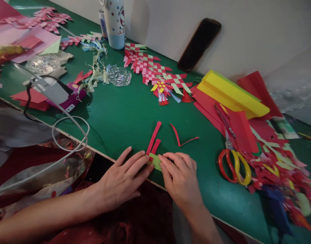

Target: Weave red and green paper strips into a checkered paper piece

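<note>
Two red paper strips point(153, 137) run up from a light green paper strip point(156, 162) near the table's front edge. My left hand point(122, 176) lies palm down with its fingers stretched out, the fingertips resting on the strips where red meets green. The right hand point(180, 169) pinches the green strip between thumb and fingers at its right side. The part of the paper under my fingertips is hidden. A thin bent red paper scrap point(179, 143) lies just beyond, apart from both hands.
Red-and-yellow-handled scissors point(231, 159) lie right, beside a heap of paper scraps point(277, 169) and folded yellow paper point(233, 96). Woven paper fish point(155, 69) lie behind. A phone point(199, 44) leans on the wall near a bottle point(116, 25). At left are a purple glue gun point(71, 96) and white cable point(86, 135).
</note>
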`<state>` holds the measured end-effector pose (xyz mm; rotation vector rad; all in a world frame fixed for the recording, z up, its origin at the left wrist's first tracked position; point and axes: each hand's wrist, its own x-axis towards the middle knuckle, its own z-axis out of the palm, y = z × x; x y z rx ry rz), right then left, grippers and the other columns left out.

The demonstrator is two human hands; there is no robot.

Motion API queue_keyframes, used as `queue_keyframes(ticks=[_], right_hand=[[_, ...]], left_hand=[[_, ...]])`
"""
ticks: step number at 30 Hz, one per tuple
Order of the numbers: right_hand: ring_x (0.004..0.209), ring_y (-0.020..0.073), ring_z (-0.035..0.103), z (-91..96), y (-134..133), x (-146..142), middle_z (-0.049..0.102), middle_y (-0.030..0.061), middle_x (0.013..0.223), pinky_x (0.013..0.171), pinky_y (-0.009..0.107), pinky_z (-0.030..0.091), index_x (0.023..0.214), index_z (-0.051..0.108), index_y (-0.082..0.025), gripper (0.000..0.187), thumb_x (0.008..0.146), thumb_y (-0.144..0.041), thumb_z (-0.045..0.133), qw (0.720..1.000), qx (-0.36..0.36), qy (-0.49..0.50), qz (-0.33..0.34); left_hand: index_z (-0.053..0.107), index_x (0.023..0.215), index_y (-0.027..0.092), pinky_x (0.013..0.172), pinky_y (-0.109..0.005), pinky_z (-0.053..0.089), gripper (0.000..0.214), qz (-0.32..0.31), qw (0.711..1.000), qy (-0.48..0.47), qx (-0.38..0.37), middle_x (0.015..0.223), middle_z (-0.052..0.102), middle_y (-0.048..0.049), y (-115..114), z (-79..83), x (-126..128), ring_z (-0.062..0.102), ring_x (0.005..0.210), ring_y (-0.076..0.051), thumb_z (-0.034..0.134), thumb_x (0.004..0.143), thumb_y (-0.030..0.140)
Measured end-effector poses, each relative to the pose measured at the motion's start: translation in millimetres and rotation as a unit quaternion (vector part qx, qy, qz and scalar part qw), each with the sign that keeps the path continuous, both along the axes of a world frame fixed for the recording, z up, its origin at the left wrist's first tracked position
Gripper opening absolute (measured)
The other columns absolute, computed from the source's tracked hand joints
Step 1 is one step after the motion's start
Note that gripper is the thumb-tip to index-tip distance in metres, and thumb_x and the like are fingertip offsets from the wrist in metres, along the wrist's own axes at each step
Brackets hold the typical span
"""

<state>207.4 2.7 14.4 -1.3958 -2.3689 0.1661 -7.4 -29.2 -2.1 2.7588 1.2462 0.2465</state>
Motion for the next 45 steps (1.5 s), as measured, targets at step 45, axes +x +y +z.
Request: queue_keyframes(ticks=[45], right_hand=[[0.106,0.0263,0.051,3.2,51,60,0.065,0.0093,0.116,0.093,0.046,0.045,0.117,0.064,-0.021,0.029,0.092,-0.015,0.051,0.996,0.062,-0.059,-0.027]], left_hand=[[0.049,0.135,0.026,0.118,-0.055,-0.012,0.072,-0.006,1.000,-0.014,0.027,0.149,0.045,-0.0096,8,0.4,-2,0.033,0.143,-0.027,0.072,0.076,0.060]])
